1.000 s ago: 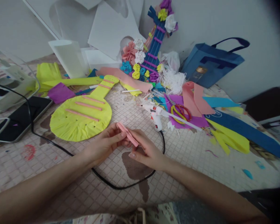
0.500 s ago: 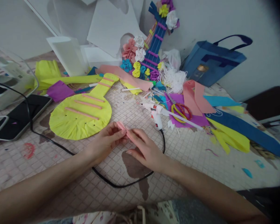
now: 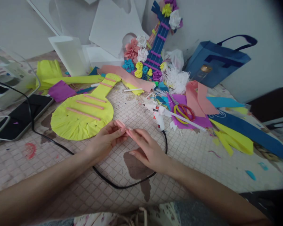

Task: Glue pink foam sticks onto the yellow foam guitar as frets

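Observation:
A small pink paper piece [image 3: 120,123] is pinched between the fingers of my left hand [image 3: 110,135]. My right hand [image 3: 149,150] meets it, thumb lower and apart, with its fingertips closed on the other end of the same piece. Just beyond my left hand lies a yellow guitar-shaped piece [image 3: 85,125] with pink strips across its body and neck. To the right of my hands a white glue gun [image 3: 158,117] rests on the patterned table cover [image 3: 179,169], its black cord [image 3: 115,187] curving below my hands.
Scissors [image 3: 184,113] lie on purple paper at the right, near pink, blue and yellow sheets. A blue flower-decorated guitar [image 3: 158,47] leans at the back. A blue bag [image 3: 217,62] stands right; a phone [image 3: 21,117] lies left.
The pink piece has tilted flatter between my fingers, and my left fingertips have shifted slightly left. The whole view has moved very slightly.

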`<state>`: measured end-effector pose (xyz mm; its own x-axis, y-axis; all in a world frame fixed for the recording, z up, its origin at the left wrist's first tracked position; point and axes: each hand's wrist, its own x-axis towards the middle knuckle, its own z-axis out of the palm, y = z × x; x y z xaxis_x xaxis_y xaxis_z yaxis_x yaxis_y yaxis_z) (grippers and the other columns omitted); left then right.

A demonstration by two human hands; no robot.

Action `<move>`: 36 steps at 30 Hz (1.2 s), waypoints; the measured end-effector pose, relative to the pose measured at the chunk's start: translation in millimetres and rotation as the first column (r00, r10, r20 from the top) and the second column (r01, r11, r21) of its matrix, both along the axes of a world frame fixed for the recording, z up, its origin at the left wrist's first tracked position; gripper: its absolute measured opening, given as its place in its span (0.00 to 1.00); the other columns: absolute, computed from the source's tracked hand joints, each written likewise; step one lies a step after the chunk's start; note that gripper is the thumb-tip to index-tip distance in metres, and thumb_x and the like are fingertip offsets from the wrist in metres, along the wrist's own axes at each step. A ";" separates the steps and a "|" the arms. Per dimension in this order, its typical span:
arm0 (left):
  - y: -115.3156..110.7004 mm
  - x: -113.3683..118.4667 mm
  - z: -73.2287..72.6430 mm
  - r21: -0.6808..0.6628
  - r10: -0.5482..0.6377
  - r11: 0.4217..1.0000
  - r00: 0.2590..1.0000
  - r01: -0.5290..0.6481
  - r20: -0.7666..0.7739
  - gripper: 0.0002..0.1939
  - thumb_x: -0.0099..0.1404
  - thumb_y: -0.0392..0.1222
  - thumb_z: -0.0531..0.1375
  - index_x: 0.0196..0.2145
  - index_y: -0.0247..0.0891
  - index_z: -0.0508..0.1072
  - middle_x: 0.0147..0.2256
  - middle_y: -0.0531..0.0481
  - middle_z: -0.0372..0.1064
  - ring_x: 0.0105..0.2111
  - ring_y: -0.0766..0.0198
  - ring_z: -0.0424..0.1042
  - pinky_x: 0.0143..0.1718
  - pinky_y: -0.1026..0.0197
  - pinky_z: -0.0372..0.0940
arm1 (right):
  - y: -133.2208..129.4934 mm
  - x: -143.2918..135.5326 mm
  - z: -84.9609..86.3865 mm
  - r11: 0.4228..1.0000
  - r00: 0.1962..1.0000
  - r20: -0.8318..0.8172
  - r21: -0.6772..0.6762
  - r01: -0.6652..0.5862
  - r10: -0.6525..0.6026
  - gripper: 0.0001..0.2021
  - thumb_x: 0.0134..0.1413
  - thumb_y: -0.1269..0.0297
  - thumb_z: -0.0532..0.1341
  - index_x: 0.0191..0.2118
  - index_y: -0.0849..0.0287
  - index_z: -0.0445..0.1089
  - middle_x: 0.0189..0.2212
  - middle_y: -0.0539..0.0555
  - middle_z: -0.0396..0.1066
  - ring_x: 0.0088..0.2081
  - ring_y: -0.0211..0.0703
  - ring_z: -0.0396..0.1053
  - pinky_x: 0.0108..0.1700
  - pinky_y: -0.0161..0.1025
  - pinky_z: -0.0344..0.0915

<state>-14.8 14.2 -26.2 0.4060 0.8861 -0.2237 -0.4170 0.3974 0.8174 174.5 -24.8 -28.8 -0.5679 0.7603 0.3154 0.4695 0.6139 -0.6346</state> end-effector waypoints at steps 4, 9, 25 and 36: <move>2.3 -0.2 2.9 -0.001 0.030 1.000 0.999 -0.030 0.022 0.04 0.60 0.35 0.63 0.31 0.35 0.69 0.31 0.54 0.69 0.33 0.71 0.69 0.37 0.69 0.66 | 0.0 0.6 2.5 0.997 0.993 0.119 0.070 -0.022 0.013 0.31 0.62 0.61 0.52 0.67 0.54 0.40 0.58 0.63 0.51 0.58 0.52 0.53 0.56 0.53 0.59; 4.9 -1.5 3.7 -0.046 0.011 0.999 1.000 -0.010 0.010 0.05 0.58 0.34 0.64 0.32 0.34 0.70 0.30 0.53 0.70 0.31 0.70 0.70 0.36 0.67 0.67 | -4.4 2.0 6.1 1.000 0.987 -0.162 -0.013 0.017 -0.019 0.26 0.61 0.61 0.53 0.63 0.51 0.49 0.57 0.59 0.56 0.56 0.50 0.56 0.55 0.53 0.59; -9.5 4.1 0.1 -0.043 -0.362 0.930 0.931 0.364 0.047 0.06 0.58 0.37 0.64 0.35 0.35 0.73 0.33 0.49 0.70 0.30 0.67 0.72 0.31 0.66 0.68 | 4.2 -10.0 3.2 0.651 0.688 -0.625 -0.702 -0.289 -0.369 0.21 0.41 0.60 0.69 0.40 0.53 0.62 0.35 0.47 0.62 0.36 0.36 0.66 0.37 0.37 0.69; -9.5 5.6 -1.0 -0.020 -0.498 0.867 0.867 0.498 0.014 0.06 0.59 0.37 0.63 0.36 0.34 0.73 0.33 0.48 0.69 0.26 0.70 0.69 0.26 0.69 0.67 | 7.8 -3.9 -3.2 0.590 0.635 -0.585 -0.771 -0.240 -0.505 0.12 0.45 0.63 0.68 0.36 0.57 0.69 0.26 0.46 0.66 0.25 0.30 0.64 0.25 0.28 0.62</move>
